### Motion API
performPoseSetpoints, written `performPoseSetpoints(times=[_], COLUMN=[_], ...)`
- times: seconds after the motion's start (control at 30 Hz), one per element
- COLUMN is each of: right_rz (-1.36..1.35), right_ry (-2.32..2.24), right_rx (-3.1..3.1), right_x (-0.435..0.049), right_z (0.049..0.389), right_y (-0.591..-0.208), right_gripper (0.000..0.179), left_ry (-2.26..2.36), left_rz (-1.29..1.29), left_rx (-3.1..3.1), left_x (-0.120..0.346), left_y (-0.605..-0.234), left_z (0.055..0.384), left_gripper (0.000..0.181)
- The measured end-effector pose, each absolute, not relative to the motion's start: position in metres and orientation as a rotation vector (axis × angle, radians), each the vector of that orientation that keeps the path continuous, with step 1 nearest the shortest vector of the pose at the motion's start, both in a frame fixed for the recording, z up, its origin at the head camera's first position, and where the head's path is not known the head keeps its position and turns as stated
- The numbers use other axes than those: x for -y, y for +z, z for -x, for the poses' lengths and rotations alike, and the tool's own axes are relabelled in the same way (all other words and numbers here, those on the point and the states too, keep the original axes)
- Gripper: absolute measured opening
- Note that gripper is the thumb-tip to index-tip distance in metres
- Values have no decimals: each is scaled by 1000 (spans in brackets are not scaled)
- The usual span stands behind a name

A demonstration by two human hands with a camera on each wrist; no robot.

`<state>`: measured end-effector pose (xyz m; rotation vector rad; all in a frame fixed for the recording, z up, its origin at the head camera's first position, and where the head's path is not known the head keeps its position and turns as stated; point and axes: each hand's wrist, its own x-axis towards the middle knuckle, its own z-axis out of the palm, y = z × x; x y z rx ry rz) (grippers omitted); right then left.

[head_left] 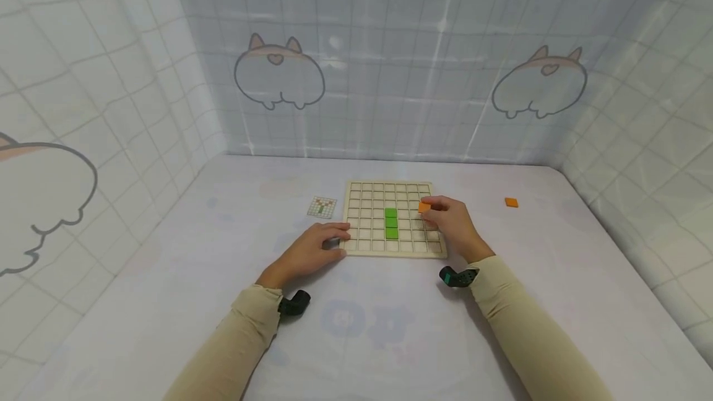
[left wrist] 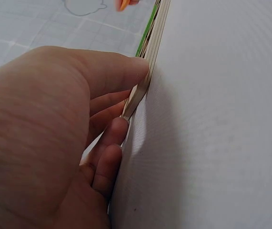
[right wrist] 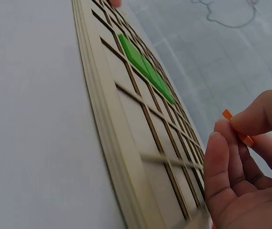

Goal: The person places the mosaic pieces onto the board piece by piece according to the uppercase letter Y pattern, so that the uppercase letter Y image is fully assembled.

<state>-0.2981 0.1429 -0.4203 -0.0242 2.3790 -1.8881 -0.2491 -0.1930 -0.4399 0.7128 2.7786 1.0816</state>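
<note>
A pale wooden grid board (head_left: 364, 245) lies flat on the table, with several green square tiles (head_left: 392, 223) in one column of its cells. My right hand (head_left: 453, 224) pinches an orange square tile (head_left: 424, 207) between thumb and fingers over the board's right side. In the right wrist view that orange tile (right wrist: 227, 115) is tilted and partly covered by the thumb. My left hand (head_left: 314, 249) rests against the board's left side, its thumb (left wrist: 119, 71) touching near the front corner and its other fingers lying along the left edge.
A small pattern card (head_left: 322, 207) with a printed coloured grid lies left of the board. Another orange tile (head_left: 511, 202) lies on the table to the right. Tiled-print cloth walls (head_left: 390, 79) stand behind and at both sides.
</note>
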Motion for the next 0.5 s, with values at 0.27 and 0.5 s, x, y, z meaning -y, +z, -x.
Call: performPoseSetpoints(times=[0.27,0.5], right_rz=[79,215], right_ry=[-1923,-1844], right_rx=[-2382,-2460], right_x=[-114,-97], right_z=[312,323], right_y=[-418,-417], right_gripper=[44,47], left_ry=[1074,1075], left_rz=[-751,-769], left_rx=[-2793,-2781], left_x=[193,191], left_y=[-435,-435], left_z=[249,248], left_gripper=[35,36])
